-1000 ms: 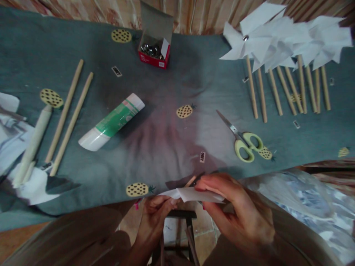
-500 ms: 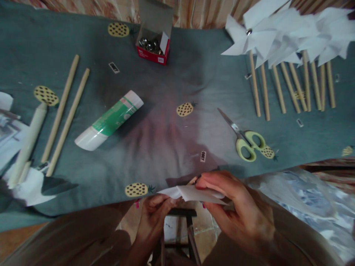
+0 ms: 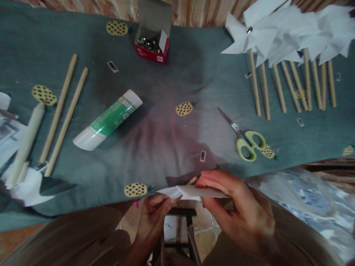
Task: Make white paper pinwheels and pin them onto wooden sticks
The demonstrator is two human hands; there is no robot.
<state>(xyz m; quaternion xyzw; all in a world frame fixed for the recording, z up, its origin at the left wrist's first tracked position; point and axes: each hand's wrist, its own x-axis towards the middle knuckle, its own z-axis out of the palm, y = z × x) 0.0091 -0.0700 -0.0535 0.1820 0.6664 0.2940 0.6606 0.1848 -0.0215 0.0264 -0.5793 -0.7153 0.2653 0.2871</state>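
Observation:
A white paper pinwheel (image 3: 191,191), seen nearly edge-on, is held just off the table's near edge. My left hand (image 3: 154,218) pinches its left tip between thumb and fingers. On the other side my right hand (image 3: 240,210) grips the folded paper, thumb below and fingers above. A small wooden tip and something dark show by the right fingertips; the rest is hidden. Closest on the cloth are scissors (image 3: 244,142) with light green handles, lying slightly open to the right of my hands.
Finished white pinwheels (image 3: 266,33) on wooden sticks lie at the far right. A red box (image 3: 152,55) of shiny metal pins stands open at the back. Left of centre lies a green-and-white glue bottle (image 3: 109,120), with wooden sticks (image 3: 66,122) and paper scraps (image 3: 33,192) beyond it.
My right hand has tilted the paper slightly, so its right flap lies flatter. Both hands keep their hold. The table view has shifted a little with my head.

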